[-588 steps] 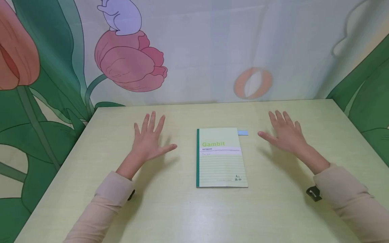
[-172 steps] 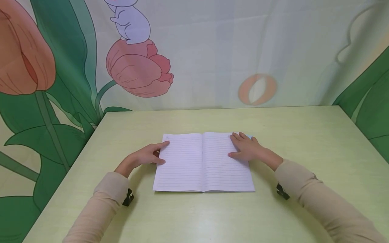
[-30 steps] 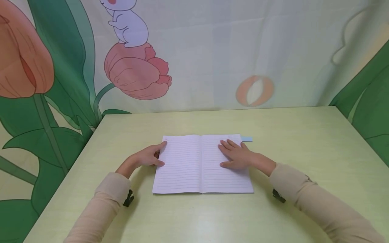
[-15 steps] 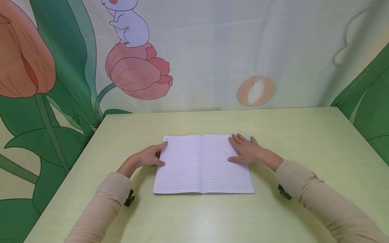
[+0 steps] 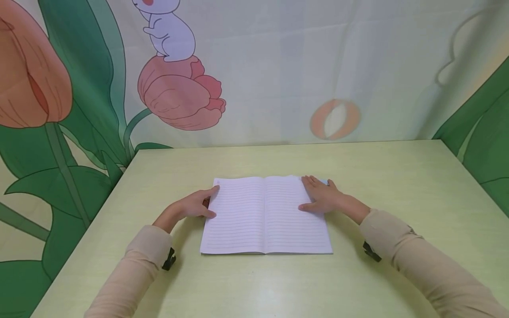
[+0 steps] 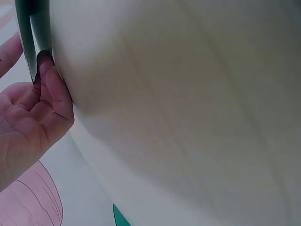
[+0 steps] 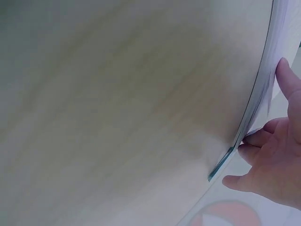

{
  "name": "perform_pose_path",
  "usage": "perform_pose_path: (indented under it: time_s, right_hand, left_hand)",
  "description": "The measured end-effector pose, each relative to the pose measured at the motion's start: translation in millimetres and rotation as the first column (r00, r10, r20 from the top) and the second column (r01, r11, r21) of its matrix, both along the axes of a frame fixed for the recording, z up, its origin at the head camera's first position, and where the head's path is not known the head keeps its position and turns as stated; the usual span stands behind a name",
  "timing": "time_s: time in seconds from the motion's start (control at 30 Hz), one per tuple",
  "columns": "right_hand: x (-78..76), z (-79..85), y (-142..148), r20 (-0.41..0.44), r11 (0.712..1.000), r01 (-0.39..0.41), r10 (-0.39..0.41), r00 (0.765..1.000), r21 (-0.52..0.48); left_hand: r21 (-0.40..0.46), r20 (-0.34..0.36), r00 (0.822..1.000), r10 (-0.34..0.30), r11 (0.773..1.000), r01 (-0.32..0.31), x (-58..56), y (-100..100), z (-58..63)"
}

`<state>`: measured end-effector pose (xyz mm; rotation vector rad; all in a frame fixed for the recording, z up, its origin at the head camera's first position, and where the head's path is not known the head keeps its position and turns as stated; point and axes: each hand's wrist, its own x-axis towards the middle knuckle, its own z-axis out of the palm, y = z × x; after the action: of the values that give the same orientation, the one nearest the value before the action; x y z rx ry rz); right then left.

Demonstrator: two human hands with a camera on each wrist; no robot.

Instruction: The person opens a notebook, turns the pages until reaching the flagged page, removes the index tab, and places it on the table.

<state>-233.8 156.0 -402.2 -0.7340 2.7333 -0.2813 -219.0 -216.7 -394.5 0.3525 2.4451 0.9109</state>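
Left hand pinches notebook by the edge beside it. Right hand, fingers extended, rests on the nearer page.

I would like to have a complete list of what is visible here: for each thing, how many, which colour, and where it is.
Notebook: one, white lined pages, lying open on the table
Blue tab: one, blue, at the notebook's upper right corner, partly hidden
Table: one, pale yellow-green, under the notebook
Backdrop: one, pale grey, behind the table
Tulips: two printed, orange far left, pink left of centre
Rabbit: one printed, white, above the pink tulip
Oval ring: one printed, orange, right of centre
Leaves: several printed, green, both sides
Black devices: two, black, at the wrists
Sleeves: two, beige
Left hand: one, bare, gripping the left page edge
Right hand: one, bare, on the right page
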Motion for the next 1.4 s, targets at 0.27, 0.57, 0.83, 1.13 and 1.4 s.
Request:
perform_pose_path:
  time_s: [0.27,0.57,0.83,1.13,1.4]
  right_hand:
    - [0.8,1.5,-3.0,-0.023,0.998,-0.012,0.011,1.0,-0.058]
    - [5.0,5.1,-8.6,0.005,0.99,-0.039,0.04,0.999,-0.132]
    - [14.2,1.3,-19.5,0.026,0.985,-0.038,0.043,0.999,-0.166]
    - [19.1,0.3,-35.9,0.053,0.976,-0.062,0.075,0.996,-0.211]
    - [24.8,2.2,-48.2,0.05,0.975,-0.113,0.125,0.991,-0.193]
  left_hand:
    - [-0.008,-0.002,1.0,-0.001,1.0,0.001,1.4,0.9,2.4]
    - [-0.015,-0.009,1.0,-0.006,1.0,0.006,1.3,0.7,2.2]
    - [-0.012,0.002,1.0,0.003,1.0,-0.003,-1.3,-0.5,-1.6]
    - [-0.001,0.002,1.0,-0.003,1.0,0.003,-2.0,-1.1,-3.2]
    - [0.002,0.01,1.0,-0.002,1.0,0.002,-0.1,-0.9,-0.6]
